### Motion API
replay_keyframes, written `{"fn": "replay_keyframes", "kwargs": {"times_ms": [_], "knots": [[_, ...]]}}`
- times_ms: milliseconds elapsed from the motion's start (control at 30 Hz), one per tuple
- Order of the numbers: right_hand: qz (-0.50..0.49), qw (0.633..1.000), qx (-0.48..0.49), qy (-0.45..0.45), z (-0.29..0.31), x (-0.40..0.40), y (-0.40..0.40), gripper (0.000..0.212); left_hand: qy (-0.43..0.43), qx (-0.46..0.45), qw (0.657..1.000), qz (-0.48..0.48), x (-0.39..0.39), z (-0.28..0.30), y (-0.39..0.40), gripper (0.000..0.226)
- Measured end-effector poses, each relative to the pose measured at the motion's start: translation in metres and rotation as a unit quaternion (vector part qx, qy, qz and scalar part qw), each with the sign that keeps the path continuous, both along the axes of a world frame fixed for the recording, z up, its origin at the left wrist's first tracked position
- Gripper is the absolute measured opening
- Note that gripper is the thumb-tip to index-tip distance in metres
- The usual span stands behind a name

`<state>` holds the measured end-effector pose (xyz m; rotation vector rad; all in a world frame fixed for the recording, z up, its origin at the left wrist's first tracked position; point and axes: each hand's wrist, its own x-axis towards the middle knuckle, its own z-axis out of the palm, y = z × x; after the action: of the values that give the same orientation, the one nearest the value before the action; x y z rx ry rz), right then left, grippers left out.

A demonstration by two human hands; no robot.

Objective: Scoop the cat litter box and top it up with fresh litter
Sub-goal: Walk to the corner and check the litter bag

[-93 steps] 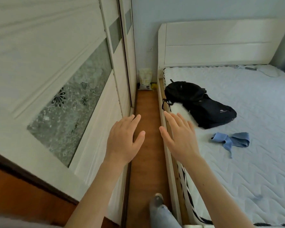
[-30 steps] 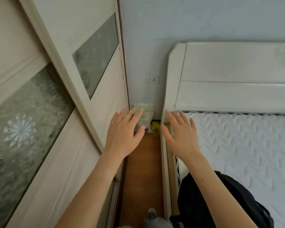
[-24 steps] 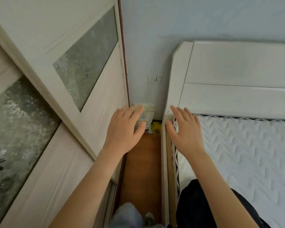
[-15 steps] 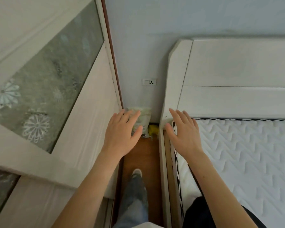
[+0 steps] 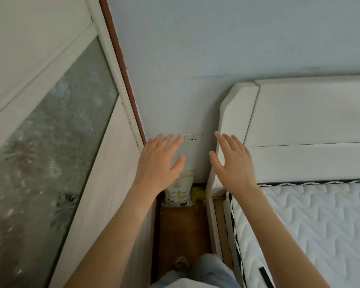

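Observation:
A pale cream bag (image 5: 179, 191) with yellow print stands upright on the floor at the far end of a narrow gap, against the wall. Something yellow (image 5: 197, 194) lies just right of it. My left hand (image 5: 158, 163) is held out in the air with straight spread fingers, in front of the bag's top and covering part of it. My right hand (image 5: 233, 163) is also out flat with spread fingers, over the corner of the bed. Neither hand holds anything. No litter box or scoop is in view.
A strip of wooden floor (image 5: 181, 231) runs between a white wardrobe with frosted glass panels (image 5: 56, 142) on the left and a white bed frame (image 5: 213, 221) with a quilted mattress (image 5: 312, 229) on the right. A wall socket (image 5: 191, 138) sits above the bag. My legs and shoe (image 5: 181, 262) fill the gap.
I have walked down the gap toward the end wall; the bag is nearer and the black backpack on the bed has dropped out of view. Both hands stay open and raised.

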<state>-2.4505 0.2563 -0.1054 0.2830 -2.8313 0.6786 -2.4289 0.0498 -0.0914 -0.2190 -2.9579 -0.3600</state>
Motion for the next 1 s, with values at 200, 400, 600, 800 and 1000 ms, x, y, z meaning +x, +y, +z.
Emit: {"fn": "replay_keyframes", "kwargs": {"times_ms": [200,400,600,800,1000], "knots": [[0.018,1.000,-0.014,-0.014,-0.016,-0.060,-0.009,0.056,-0.026,0.001,1.000,0.005,-0.059,-0.018,-0.007,0.066],[0.027,0.998,0.003,-0.051,-0.081,-0.106,-0.006,0.057,-0.055,0.000,0.998,0.003,-0.105,-0.083,-0.012,0.065],[0.036,0.995,0.007,-0.095,-0.201,-0.136,0.001,0.057,-0.069,-0.012,0.997,-0.012,-0.143,-0.209,-0.012,0.063],[0.058,0.990,-0.011,-0.130,-0.345,-0.162,-0.012,0.055,-0.101,-0.014,0.994,-0.030,-0.171,-0.358,-0.015,0.066],[0.060,0.985,-0.015,-0.162,-0.492,-0.191,-0.031,0.057,-0.113,-0.005,0.993,-0.043,-0.197,-0.501,-0.025,0.068]]}}
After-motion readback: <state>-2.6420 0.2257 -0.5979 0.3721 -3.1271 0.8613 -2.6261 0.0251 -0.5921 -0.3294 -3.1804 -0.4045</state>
